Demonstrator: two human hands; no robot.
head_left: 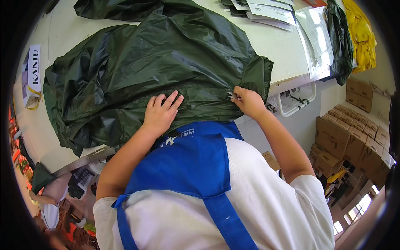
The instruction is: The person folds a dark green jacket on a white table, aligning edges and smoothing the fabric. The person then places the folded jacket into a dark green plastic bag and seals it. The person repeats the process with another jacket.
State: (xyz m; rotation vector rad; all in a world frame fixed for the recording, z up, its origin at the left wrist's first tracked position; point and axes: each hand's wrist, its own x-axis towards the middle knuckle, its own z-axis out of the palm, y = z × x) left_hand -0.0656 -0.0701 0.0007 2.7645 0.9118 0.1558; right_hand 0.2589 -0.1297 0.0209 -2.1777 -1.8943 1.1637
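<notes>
A shiny dark green waterproof garment (166,54), probably a raincoat, lies spread and wrinkled over the table in front of me. One sleeve-like part stretches off to the far left. My left hand (161,111) rests flat on its near edge, fingers spread, pressing the cloth. Further right, my right hand (248,101) is closed in a pinch over the same edge. Out of its fingers sticks a small pale pointed thing (232,96), with two tips that look like the blades of thread snips; most of it is hidden in the hand.
The pale table (283,54) bears a stack of papers (271,10) at the back and a white box (32,77) at far left. Yellow garments (359,35) hang at far right. A white basket (296,100) sits below the table edge; cardboard boxes (333,137) are stacked beyond.
</notes>
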